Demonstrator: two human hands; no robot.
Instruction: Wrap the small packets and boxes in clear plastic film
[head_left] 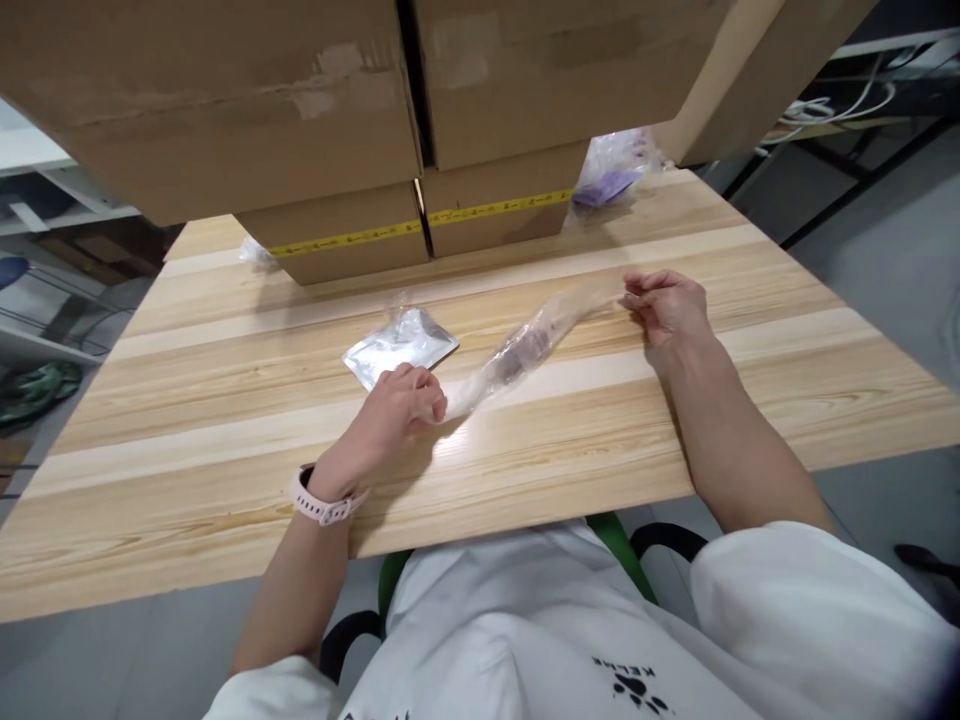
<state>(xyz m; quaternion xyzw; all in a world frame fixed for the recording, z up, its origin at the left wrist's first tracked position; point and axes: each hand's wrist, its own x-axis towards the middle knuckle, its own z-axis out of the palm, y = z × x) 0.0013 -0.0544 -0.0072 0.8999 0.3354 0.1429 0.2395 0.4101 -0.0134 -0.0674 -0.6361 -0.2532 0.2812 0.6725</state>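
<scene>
A clear plastic bag (525,348), stretched long and thin, spans the space between my hands just over the wooden table. Printed marks show around its middle. My left hand (409,400), with a pink watch strap at the wrist, is closed on the bag's near left end. The far right end is pinched between the fingers of my right hand (667,305). Just beyond my left hand lies a shiny silver pouch (405,343), flat on the table, with a bit of clear plastic at its back edge.
Large cardboard boxes (337,230) stand stacked at the table's back, a yellow tape measure (495,208) running across the lower ones. Clear and purple plastic packaging (611,180) lies beside them on the right. The wooden table (225,500) ends close to my body.
</scene>
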